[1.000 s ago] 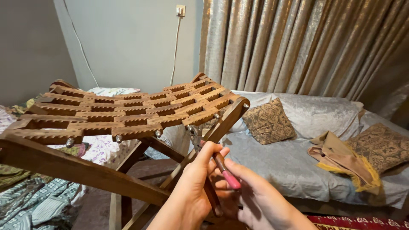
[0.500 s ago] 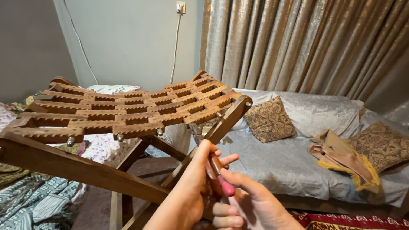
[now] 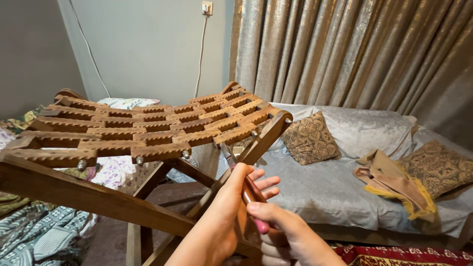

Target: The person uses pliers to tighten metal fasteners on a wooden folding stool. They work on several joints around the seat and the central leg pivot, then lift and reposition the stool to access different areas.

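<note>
My left hand (image 3: 224,216) and right hand (image 3: 286,236) are both wrapped round the pliers (image 3: 246,189), fingers closed on the smooth red-pink handles, w/ the metal nose poking up just under the right end of the stool (image 3: 148,128), by its slanted leg. The stool is dark carved wood: notched, saw-toothed slats curving in a dip, round metal bolt heads along the near edge. Behind it, a grey velvety sofa (image 3: 340,177) w/ a patterned square cushion (image 3: 308,138), a folded tan cloth (image 3: 394,180) w/ yellow fringe, and shiny pleated curtains (image 3: 354,54).
</note>
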